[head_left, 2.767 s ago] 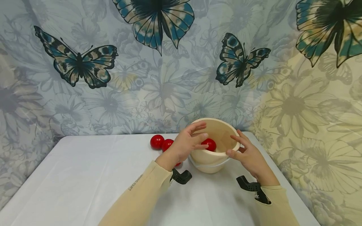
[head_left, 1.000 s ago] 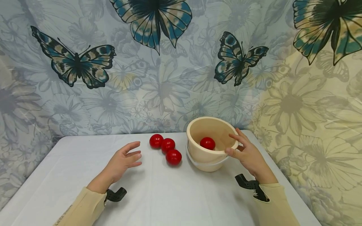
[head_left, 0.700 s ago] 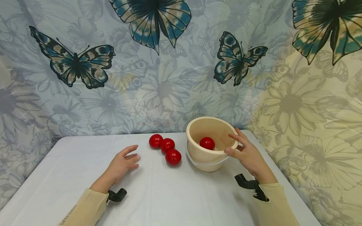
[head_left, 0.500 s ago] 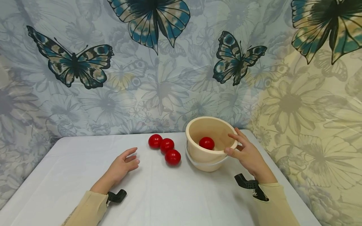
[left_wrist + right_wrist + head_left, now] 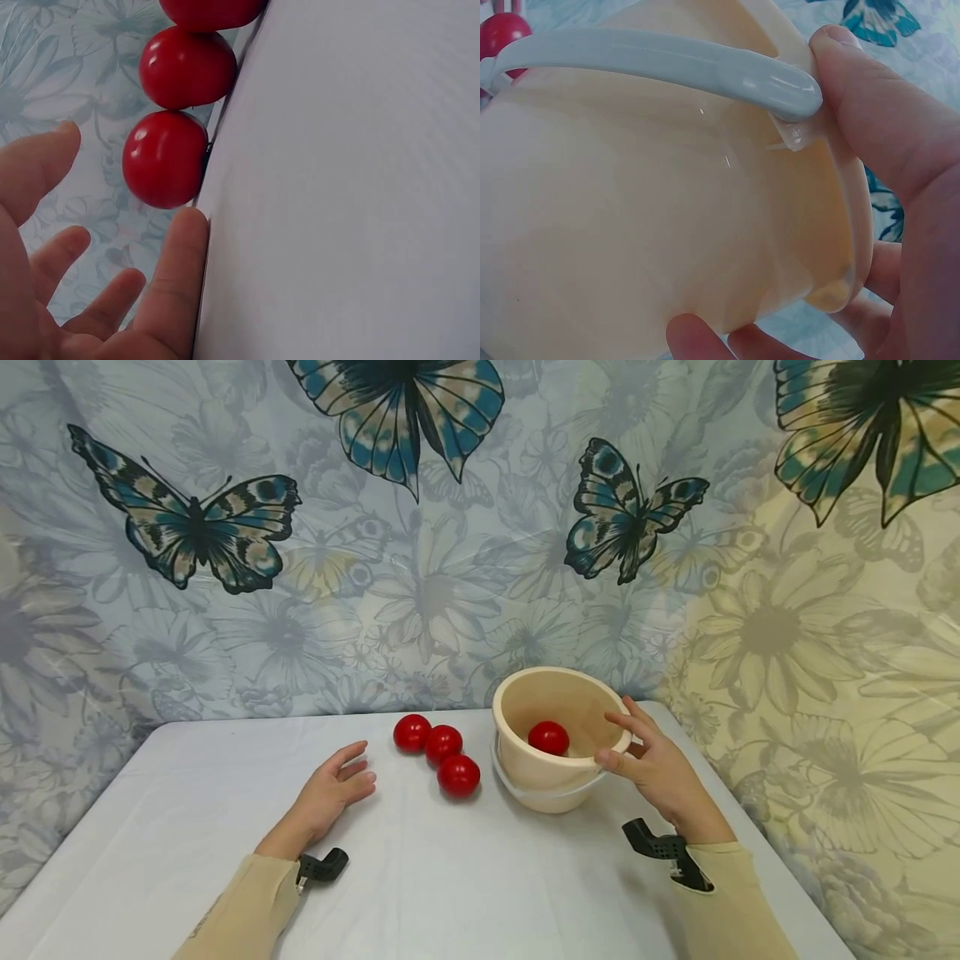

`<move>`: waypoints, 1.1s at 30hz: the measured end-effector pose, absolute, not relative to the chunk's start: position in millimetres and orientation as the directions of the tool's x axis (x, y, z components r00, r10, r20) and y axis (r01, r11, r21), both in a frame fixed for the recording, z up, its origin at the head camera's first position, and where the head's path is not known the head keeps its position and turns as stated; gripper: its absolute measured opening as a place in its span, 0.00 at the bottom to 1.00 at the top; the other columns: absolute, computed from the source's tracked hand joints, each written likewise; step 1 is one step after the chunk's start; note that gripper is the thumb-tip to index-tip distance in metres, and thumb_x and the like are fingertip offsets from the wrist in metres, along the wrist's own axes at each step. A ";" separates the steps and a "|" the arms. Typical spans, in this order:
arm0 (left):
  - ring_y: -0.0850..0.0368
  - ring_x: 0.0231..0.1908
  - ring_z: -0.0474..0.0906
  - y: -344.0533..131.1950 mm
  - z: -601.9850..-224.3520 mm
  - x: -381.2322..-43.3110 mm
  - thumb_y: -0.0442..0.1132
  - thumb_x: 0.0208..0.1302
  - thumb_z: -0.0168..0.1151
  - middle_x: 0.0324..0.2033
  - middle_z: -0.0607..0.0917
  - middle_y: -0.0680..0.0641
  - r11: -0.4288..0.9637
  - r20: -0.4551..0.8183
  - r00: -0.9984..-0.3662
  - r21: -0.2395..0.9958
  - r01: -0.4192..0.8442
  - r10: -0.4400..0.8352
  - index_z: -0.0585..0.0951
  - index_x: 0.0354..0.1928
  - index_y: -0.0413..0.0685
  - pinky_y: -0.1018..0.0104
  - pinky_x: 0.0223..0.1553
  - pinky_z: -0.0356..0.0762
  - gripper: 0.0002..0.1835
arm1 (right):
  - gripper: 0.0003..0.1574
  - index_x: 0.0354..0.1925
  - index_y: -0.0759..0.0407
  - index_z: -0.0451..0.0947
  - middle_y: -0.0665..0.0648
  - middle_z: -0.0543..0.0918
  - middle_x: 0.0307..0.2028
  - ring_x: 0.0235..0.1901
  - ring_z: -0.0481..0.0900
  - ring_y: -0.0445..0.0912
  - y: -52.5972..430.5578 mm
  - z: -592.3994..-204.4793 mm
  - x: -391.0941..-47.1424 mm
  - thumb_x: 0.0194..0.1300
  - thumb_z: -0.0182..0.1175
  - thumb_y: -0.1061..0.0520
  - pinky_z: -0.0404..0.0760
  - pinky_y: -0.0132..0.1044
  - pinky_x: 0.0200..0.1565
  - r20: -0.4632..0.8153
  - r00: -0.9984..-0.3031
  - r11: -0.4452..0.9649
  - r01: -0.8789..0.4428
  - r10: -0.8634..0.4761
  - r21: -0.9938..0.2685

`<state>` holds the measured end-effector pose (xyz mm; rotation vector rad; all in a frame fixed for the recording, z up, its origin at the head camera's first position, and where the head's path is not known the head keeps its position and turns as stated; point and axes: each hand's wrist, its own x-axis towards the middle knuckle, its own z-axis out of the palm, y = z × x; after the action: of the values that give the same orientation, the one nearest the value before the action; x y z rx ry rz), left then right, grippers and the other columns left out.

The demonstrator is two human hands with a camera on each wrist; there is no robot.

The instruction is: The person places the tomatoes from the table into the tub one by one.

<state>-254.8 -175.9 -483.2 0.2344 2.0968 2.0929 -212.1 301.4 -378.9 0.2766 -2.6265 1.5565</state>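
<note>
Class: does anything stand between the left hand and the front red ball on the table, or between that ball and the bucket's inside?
Nothing visible stands between the left hand and the front red ball. Beyond it, the left wall of the bucket bars the way inside, its handle hanging outside.

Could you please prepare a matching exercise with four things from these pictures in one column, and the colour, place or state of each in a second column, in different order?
1. Bucket
2. Handle
3. Left hand
4. Right hand

A. Gripping the rim
B. Pale grey-white, curving around the outside
C. Holding nothing, beside three red round objects
D. Cream-coloured, with one red round object inside

Right pairs: 1-D, 2-B, 3-C, 4-A
</note>
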 end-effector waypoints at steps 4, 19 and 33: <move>0.42 0.72 0.56 -168.1 -485.9 -263.5 0.34 0.67 0.66 0.74 0.57 0.38 0.076 -0.009 -0.982 0.997 0.005 0.188 0.58 0.76 0.41 0.64 0.54 0.78 0.39 | 0.47 0.74 0.63 0.60 0.53 0.39 0.78 0.64 0.68 0.65 301.0 -376.5 -210.8 0.66 0.69 0.50 0.80 0.32 0.49 0.160 -0.980 0.464 -0.199 -0.122 -0.863; 0.39 0.64 0.69 -140.1 -485.7 -301.2 0.32 0.66 0.67 0.72 0.59 0.34 0.012 -0.051 -0.984 0.999 -0.049 0.168 0.57 0.77 0.48 0.57 0.50 0.82 0.42 | 0.48 0.75 0.61 0.60 0.53 0.39 0.78 0.64 0.69 0.65 299.1 -374.5 -211.2 0.65 0.69 0.49 0.80 0.32 0.49 0.143 -0.983 0.484 -0.179 -0.111 -0.856; 0.42 0.54 0.80 -123.7 -486.2 -321.2 0.35 0.65 0.67 0.71 0.61 0.33 0.138 -0.042 -0.987 0.990 -0.021 0.154 0.59 0.77 0.53 0.59 0.48 0.83 0.41 | 0.47 0.75 0.61 0.60 0.52 0.39 0.78 0.64 0.68 0.65 300.1 -374.8 -212.2 0.66 0.69 0.49 0.79 0.31 0.49 0.139 -0.984 0.468 -0.175 -0.110 -0.866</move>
<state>-321.2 -123.7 -486.2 0.1341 2.2653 1.9742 -212.2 300.1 -374.8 0.2556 -2.6360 1.5676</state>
